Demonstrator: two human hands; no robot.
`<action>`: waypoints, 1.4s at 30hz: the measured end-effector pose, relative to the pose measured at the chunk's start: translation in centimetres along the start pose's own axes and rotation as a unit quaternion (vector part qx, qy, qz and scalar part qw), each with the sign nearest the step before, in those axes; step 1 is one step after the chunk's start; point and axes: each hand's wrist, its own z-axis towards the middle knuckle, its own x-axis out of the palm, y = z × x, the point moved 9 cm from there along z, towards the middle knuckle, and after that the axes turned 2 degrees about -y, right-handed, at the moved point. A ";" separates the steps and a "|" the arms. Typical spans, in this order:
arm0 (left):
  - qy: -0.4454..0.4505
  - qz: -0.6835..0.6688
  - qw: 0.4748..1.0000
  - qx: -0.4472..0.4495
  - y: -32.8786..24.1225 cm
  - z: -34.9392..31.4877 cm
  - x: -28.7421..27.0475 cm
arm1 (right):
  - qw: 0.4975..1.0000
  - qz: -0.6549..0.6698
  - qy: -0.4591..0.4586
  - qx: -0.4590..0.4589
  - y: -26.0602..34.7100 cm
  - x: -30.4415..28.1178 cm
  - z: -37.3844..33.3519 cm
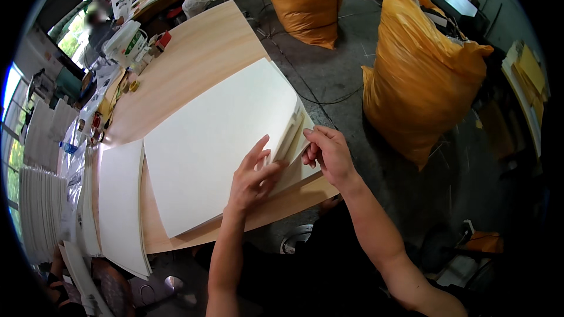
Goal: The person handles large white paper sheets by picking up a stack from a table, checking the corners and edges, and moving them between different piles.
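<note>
A large white sheet (pixel 223 135) lies on top of other white sheets on the wooden table in front of me. Its right side bends upward, and a gap shows the paler layer beneath. My left hand (pixel 255 177) is beside this raised edge with its fingers apart, slightly blurred. At the right edge of the sheets, my right hand (pixel 330 154) is closed, thumb and fingers pinching the edge of a white sheet. The inside of that pinch is partly hidden.
The wooden table (pixel 200 41) stretches away from me. More white sheets (pixel 120 199) lie to the left, near a tall stack (pixel 44 211). A white bucket (pixel 124 41) stands farther back. Two orange sacks, one full and near (pixel 420 76), one farther (pixel 302 0), stand right of the table.
</note>
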 end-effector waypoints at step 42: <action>0.028 0.072 0.997 -0.010 0.1 1.3 1.2 | 0.918 -0.356 -0.106 -0.138 -0.1 -2.7 -1.0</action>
